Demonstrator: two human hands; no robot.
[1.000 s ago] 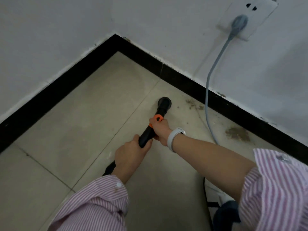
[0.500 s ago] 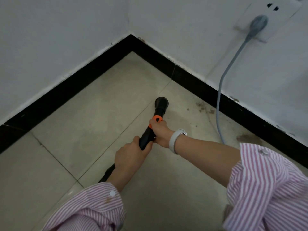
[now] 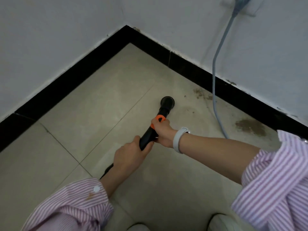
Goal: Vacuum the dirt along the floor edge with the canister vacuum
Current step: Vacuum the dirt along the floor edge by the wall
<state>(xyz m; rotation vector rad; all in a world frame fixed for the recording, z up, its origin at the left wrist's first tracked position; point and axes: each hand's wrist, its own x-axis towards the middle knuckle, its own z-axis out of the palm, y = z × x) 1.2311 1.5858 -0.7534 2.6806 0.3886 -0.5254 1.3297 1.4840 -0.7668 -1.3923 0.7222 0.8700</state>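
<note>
both hands grip the black vacuum wand (image 3: pixel 150 132) mid-frame. left hand (image 3: pixel 129 155) sits lower on the wand, fingers curled round it & pressed together, thumb side up toward the nozzle. right hand (image 3: pixel 162 131) holds higher up, just below the orange collar (image 3: pixel 159 119), fingers wrapped round the far side of the tube so only knuckles & thumb show; can't tell how the fingertips lie. white wristband (image 3: pixel 180 139) on the right wrist. both arms in pink-striped sleeves (image 3: pixel 273 184), rolled back on the forearms.

round black nozzle (image 3: pixel 167 102) is at the wand's far end, center-right of frame, down on the beige tile floor (image 3: pixel 93 114). it's near but apart from the black baseboard (image 3: pixel 191 67) that runs to the corner at upper center. w/ this angle can't tell if the nozzle rim is fully flat on the tile.

dirt: a scatter of brown specks (image 3: pixel 200 94) right of the nozzle by the baseboard, & a bigger brown patch (image 3: pixel 250 126) further right, just above the right sleeve. a few loose crumbs betw. nozzle & specks.

grey-blue power cord (image 3: pixel 215 77) hangs down the white wall (image 3: pixel 50 39) from the plug at top right, crosses the baseboard & runs along the floor betw. the two dirt spots. black hose continues below the left hand toward the left sleeve. shoe tips (image 3: pixel 221 222) at bottom edge.
</note>
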